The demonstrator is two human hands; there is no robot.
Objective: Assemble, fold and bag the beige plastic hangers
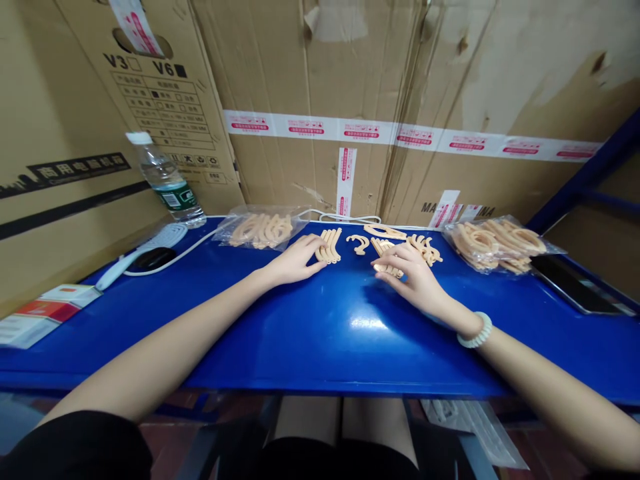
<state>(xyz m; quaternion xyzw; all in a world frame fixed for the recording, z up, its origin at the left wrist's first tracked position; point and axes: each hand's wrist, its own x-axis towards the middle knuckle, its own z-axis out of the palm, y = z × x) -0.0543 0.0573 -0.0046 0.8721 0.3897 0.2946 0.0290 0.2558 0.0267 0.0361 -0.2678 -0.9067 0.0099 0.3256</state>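
My left hand [299, 259] rests on the blue table, thumb and fingers apart, its fingertips touching the left side of a row of curved tan strips [330, 246]. The strips lie side by side with small rings at their near ends. My right hand [414, 275] is curled over a second group of tan strips [381, 247], thumb and fingertips closed on a tan strip [389, 271] at the near end. Its fingers partly hide that group. Between the hands lies a tan hook-shaped piece [359, 244]. Several more tan hooks [426, 250] are heaped beyond my right hand.
Tan parts fill plastic bags at back left [263, 229] and right [493, 243]. A phone [580, 283] lies far right. At left are a water bottle [173, 183], a light-blue handled object [145, 253], a black oval object [154, 258] and a small box [47, 315]. Cardboard [310, 173] stands behind.
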